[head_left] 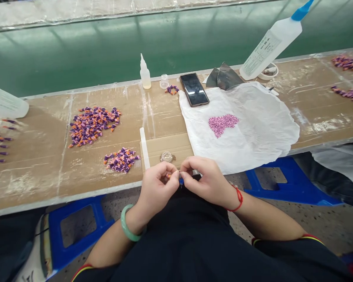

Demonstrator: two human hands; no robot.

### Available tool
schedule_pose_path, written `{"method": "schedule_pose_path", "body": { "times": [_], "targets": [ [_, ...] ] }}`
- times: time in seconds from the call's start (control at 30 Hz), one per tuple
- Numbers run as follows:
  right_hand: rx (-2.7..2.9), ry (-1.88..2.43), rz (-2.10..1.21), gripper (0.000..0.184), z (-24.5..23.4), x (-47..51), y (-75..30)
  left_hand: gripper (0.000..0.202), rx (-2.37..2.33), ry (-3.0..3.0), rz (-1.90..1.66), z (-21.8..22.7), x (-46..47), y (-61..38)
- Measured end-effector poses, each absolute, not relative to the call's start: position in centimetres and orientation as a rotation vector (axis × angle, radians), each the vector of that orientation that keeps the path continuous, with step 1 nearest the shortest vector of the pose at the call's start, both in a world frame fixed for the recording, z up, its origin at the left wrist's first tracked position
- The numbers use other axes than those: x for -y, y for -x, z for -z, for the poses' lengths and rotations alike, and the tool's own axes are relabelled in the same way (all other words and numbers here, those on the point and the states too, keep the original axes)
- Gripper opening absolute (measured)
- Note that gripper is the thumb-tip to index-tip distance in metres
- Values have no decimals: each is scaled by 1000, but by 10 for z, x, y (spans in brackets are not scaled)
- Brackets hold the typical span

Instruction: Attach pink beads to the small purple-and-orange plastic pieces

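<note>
While the left hand [157,184] and right hand [208,182] meet fingertip to fingertip just off the near edge of the worktop [41,172], both pinch narrowly on a small piece [168,176], orange with a blue bit. Just beyond them lie a clear cap [166,157] and a white strip [144,148]. A small heap [121,159] and a large heap [92,125] of purple-orange pieces sit farther left. A white sheet [253,137] bearing pink beads [222,124] overhangs the near edge on the right. A phone [194,89] and a dropper bottle [145,72] stand at the far edge.
</note>
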State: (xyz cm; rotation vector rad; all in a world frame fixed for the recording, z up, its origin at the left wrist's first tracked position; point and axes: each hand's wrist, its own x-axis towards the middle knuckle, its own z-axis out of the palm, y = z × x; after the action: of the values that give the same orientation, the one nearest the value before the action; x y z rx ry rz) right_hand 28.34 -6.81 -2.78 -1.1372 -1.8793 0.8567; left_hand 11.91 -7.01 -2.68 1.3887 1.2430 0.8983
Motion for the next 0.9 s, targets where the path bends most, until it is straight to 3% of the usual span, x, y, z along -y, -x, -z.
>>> {"method": "schedule_pose_path", "body": {
  "times": [0.23,0.37,0.53,0.77,0.9],
  "targets": [
    [1805,1087,-1237,12,24,60,-280,20,-1116,-1134,-881,27,66,-108],
    [1836,1044,-1290,12,19,53,-278,21,-1089,-1080,-895,27,65,-99],
    [1963,954,-1192,15,18,47,-273,26,-1043,-1047,-855,29,64,-94],
    [2329,749,-620,18,23,40,-271,34,-920,-939,-766,37,60,-89],
    [2231,822,-760,15,17,40,-273,24,-1061,-1160,-897,30,62,-88]
  ]
}}
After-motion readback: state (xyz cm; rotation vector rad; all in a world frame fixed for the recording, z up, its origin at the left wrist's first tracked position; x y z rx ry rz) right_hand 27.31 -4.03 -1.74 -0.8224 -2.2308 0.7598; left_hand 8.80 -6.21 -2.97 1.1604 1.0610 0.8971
